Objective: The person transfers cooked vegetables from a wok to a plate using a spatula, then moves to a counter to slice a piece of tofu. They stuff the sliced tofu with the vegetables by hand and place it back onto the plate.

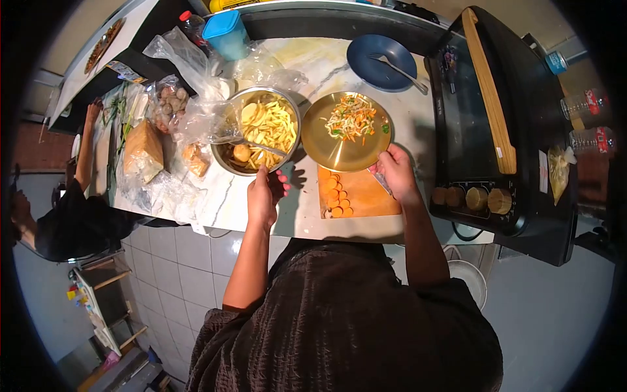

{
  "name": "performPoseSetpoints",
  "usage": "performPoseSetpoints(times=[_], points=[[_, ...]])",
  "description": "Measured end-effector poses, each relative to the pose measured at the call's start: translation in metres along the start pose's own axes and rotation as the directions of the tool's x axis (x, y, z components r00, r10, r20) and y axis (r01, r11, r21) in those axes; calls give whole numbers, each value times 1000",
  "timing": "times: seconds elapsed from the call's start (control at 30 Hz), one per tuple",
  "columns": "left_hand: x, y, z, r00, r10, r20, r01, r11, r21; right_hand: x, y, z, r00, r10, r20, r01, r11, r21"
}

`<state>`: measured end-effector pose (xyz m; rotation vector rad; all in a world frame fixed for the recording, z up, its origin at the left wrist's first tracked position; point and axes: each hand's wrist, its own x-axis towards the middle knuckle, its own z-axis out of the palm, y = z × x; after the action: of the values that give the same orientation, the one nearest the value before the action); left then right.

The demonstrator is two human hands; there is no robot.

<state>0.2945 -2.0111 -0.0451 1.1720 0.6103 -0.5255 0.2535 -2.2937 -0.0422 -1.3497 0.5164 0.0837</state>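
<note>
My right hand (396,172) grips the lower right rim of a gold plate (320,151) with shredded carrot, pale strips and green bits (353,117) on it. Beside that hand, part of a silvery blade (383,184) shows; its handle is hidden. My left hand (262,197) is at the near rim of a steel bowl (295,112), thumb apart from the bent fingers, nothing visible between them. Inside the bowl are pale yellow strips like cut potato (277,130), a round peeled piece (241,153) and a metal utensil (264,149). Carrot slices (336,196) lie on an orange board (372,199).
A blue plate (366,68) holding a fork (401,72) is at the back. At right stands a black oven (467,130). Plastic bags (173,108), a bread-like packet (144,149) and a blue-lidded container (225,36) crowd the left. Another person's arm (86,147) reaches in there.
</note>
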Motion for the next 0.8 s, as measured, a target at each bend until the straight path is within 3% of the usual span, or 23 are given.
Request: performPoseSetpoints(times=[0.2, 0.27, 0.33, 0.43, 0.53, 0.63, 0.77, 0.8], points=[[21, 23, -30, 1000, 12, -18, -13, 1000, -8, 41, -2, 17, 1000, 9, 1, -9, 995, -104], [24, 35, -40, 999, -41, 32, 36, 990, 135, 55, -4, 21, 1000, -3, 4, 3, 993, -116], [24, 54, -47, 989, -111, -102, 146, 877, 457, 75, -1, 16, 998, 56, 25, -51, 985, -167], [30, 79, -64, 972, 190, -137, -45, 726, 687, 92, -1, 16, 997, 59, 51, -50, 985, -165], [37, 99, -78, 954, 298, -34, -144, 554, 820, 105, 3, 18, 996, 85, 41, -77, 984, -160], [36, 124, -76, 913, 403, 63, -313, 594, 741, 113, 11, 16, 991, 114, 75, -97, 976, -195], [68, 144, -84, 920, 327, 215, -383, 645, 661, 120, 10, 13, 996, 88, 32, -68, 919, -390], [67, 151, -74, 854, 472, 219, -507, 663, 550, 122, 11, 13, 997, 73, 13, -58, 877, -476]])
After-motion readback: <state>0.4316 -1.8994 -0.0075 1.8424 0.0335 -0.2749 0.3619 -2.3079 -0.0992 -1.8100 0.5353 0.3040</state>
